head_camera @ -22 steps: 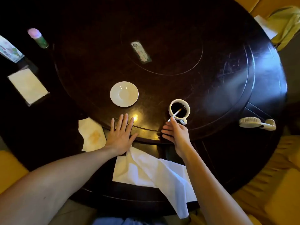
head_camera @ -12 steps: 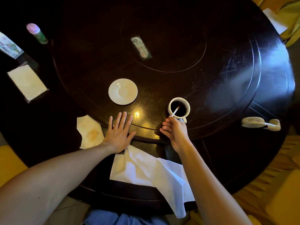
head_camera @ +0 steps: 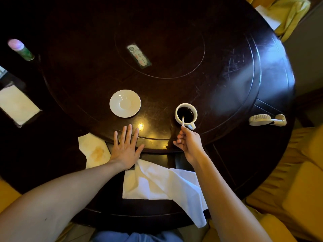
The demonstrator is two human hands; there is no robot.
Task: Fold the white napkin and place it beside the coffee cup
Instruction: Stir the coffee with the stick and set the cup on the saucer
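A dark round table (head_camera: 227,70) with a raised turntable fills the view, lit by glare at 3 o'clock, with yellow seats (head_camera: 288,198) around its edge. Left to right: one bottle (head_camera: 21,49) at 10 o'clock, one pad (head_camera: 16,105), one stained napkin (head_camera: 94,151), one saucer (head_camera: 125,103), one card (head_camera: 139,55) at 12, one cup (head_camera: 186,114) of coffee, one fan (head_camera: 267,120) at 3. The left hand (head_camera: 126,149) lies flat, fingers spread, its heel touching the unfolded white napkin (head_camera: 162,184) at 6 o'clock, well short of the cup; the right hand (head_camera: 189,142) pinches one stirrer (head_camera: 183,121) dipped in the coffee
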